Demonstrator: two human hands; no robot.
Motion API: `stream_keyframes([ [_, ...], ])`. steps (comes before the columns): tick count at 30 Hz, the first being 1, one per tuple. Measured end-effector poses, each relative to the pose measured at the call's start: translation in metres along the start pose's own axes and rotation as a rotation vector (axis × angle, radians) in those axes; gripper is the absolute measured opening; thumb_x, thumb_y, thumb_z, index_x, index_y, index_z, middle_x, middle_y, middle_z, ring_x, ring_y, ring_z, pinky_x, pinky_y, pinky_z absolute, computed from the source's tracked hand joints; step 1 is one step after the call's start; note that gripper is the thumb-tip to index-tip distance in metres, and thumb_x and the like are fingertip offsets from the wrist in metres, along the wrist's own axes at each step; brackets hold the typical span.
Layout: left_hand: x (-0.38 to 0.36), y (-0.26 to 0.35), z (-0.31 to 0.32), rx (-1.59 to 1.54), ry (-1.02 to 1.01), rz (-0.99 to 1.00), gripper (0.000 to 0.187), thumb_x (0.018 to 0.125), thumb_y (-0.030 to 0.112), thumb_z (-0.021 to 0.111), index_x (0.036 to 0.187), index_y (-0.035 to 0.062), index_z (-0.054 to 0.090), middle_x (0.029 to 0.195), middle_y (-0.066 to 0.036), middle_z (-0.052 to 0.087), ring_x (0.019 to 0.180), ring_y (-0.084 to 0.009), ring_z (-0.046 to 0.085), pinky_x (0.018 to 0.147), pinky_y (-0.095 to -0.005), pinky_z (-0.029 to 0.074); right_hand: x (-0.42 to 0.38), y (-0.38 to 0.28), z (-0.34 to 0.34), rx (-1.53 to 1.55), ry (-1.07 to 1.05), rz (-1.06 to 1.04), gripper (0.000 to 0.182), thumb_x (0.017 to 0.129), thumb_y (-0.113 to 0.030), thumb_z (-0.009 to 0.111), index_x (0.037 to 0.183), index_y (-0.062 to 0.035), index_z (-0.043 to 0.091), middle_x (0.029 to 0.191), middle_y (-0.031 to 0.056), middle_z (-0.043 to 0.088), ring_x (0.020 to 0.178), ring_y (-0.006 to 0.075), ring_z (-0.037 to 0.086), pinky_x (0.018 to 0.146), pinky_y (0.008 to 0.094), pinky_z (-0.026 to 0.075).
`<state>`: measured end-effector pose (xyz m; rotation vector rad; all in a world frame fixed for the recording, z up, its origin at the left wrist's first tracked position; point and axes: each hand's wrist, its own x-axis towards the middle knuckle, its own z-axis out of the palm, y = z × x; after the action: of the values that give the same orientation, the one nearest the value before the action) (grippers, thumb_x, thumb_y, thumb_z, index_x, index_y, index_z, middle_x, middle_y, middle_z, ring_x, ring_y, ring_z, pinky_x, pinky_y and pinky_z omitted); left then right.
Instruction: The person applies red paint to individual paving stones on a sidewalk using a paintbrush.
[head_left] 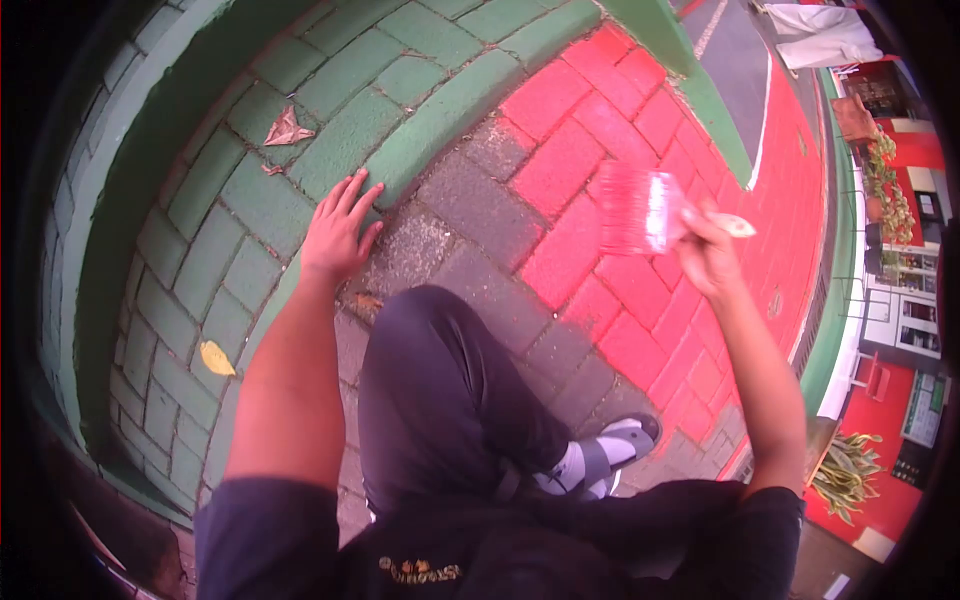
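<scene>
My right hand [706, 248] grips the pale handle of a wide paintbrush [640, 208] with red bristles and a shiny metal band. The brush, a little blurred, is over the red-painted paving bricks [560, 170]. My left hand [343, 222] rests with fingers spread on the green curb [430, 140], fingertips on its edge. Between the hands lie grey, unpainted paving bricks [485, 200], reddish where they meet the painted ones.
Green-painted paving [225, 190] on the left bears a dry brown leaf [287, 127] and a yellow leaf [216, 358]. A green post [690, 90] stands ahead. My sandalled foot [610, 450] is on the bricks. Potted plants [850, 470] line the far right.
</scene>
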<state>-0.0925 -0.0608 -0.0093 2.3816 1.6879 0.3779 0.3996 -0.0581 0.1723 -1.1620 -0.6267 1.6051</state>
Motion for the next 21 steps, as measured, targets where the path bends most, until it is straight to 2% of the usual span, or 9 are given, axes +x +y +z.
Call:
stream_keyframes([
  [4, 0.006, 0.0, 0.0, 0.037, -0.076, -0.025, 0.061, 0.094, 0.028, 0.064, 0.152, 0.0193, 0.045, 0.163, -0.01, 0.034, 0.148, -0.0342, 0.035, 0.12, -0.0477, 0.032, 0.105, 0.072, 0.023, -0.171, 0.104, 0.052, 0.028, 0.09, 0.003, 0.068, 0.088, -0.0156, 0.048, 0.091, 0.0004, 0.062, 0.088, 0.015, 0.067, 0.072, 0.0321, 0.057],
  [6, 0.007, -0.002, 0.003, 0.045, -0.077, -0.027, 0.062, 0.094, 0.028, 0.064, 0.152, 0.0192, 0.045, 0.164, -0.01, 0.033, 0.148, -0.0343, 0.035, 0.119, -0.0476, 0.032, 0.151, 0.098, 0.02, -0.348, -0.06, 0.046, 0.026, 0.087, -0.002, 0.074, 0.089, -0.014, 0.05, 0.098, 0.0008, 0.066, 0.083, 0.0154, 0.067, 0.067, 0.0337, 0.055],
  [8, 0.008, -0.003, 0.003, 0.077, -0.052, -0.009, 0.06, 0.093, 0.031, 0.065, 0.15, 0.0223, 0.047, 0.162, -0.009, 0.036, 0.145, -0.0329, 0.038, 0.116, -0.0461, 0.035, 0.185, 0.113, 0.033, -0.444, -0.059, 0.046, 0.027, 0.085, -0.003, 0.075, 0.087, -0.0133, 0.051, 0.092, 0.0001, 0.065, 0.078, 0.0141, 0.066, 0.063, 0.0323, 0.054],
  [13, 0.01, -0.005, 0.004, 0.07, -0.057, -0.01, 0.06, 0.093, 0.031, 0.064, 0.151, 0.0225, 0.047, 0.162, -0.009, 0.037, 0.145, -0.0329, 0.038, 0.116, -0.046, 0.035, 0.232, 0.085, 0.055, -0.799, 0.01, 0.02, 0.026, 0.082, -0.004, 0.076, 0.082, -0.0117, 0.05, 0.081, -0.0022, 0.061, 0.07, 0.011, 0.062, 0.057, 0.028, 0.05],
  [15, 0.005, -0.005, 0.008, 0.058, -0.079, -0.012, 0.06, 0.094, 0.031, 0.064, 0.15, 0.0226, 0.047, 0.162, -0.009, 0.037, 0.145, -0.0327, 0.038, 0.115, -0.046, 0.036, 0.228, 0.072, 0.072, -1.077, -0.054, -0.269, 0.022, 0.083, -0.009, 0.076, 0.076, -0.0109, 0.055, 0.071, -0.0033, 0.06, 0.066, 0.0103, 0.063, 0.056, 0.0294, 0.049],
  [16, 0.006, -0.005, 0.008, 0.068, -0.055, -0.007, 0.06, 0.094, 0.031, 0.064, 0.15, 0.0227, 0.047, 0.161, -0.008, 0.037, 0.145, -0.0324, 0.038, 0.115, -0.046, 0.036, 0.223, 0.075, 0.08, -1.078, -0.055, -0.24, 0.022, 0.083, -0.009, 0.076, 0.076, -0.0109, 0.055, 0.071, -0.0033, 0.06, 0.066, 0.0103, 0.063, 0.056, 0.0294, 0.049],
  [18, 0.008, -0.006, 0.008, 0.081, -0.024, 0.001, 0.06, 0.093, 0.03, 0.065, 0.15, 0.0226, 0.048, 0.161, -0.008, 0.038, 0.144, -0.0317, 0.039, 0.116, -0.0461, 0.036, 0.211, 0.089, 0.099, -1.173, -0.208, -0.49, 0.019, 0.085, -0.013, 0.074, 0.071, -0.0074, 0.062, 0.064, -0.0006, 0.062, 0.064, 0.0113, 0.066, 0.058, 0.0322, 0.05],
  [19, 0.006, -0.005, 0.009, 0.079, -0.03, -0.002, 0.06, 0.093, 0.03, 0.065, 0.15, 0.0226, 0.048, 0.161, -0.008, 0.038, 0.144, -0.0317, 0.039, 0.116, -0.0461, 0.036, 0.202, 0.099, 0.108, -1.173, -0.211, -0.484, 0.019, 0.085, -0.013, 0.074, 0.071, -0.0074, 0.062, 0.064, -0.0006, 0.062, 0.064, 0.0113, 0.066, 0.058, 0.0322, 0.05],
  [21, 0.008, -0.004, 0.006, 0.07, -0.043, -0.007, 0.06, 0.094, 0.029, 0.065, 0.15, 0.0229, 0.048, 0.16, -0.007, 0.039, 0.144, -0.0318, 0.039, 0.116, -0.046, 0.036, 0.18, 0.114, 0.128, -1.492, -0.45, -0.591, 0.018, 0.084, -0.011, 0.073, 0.069, -0.0045, 0.066, 0.06, 0.003, 0.064, 0.067, 0.0124, 0.069, 0.06, 0.0328, 0.051],
])
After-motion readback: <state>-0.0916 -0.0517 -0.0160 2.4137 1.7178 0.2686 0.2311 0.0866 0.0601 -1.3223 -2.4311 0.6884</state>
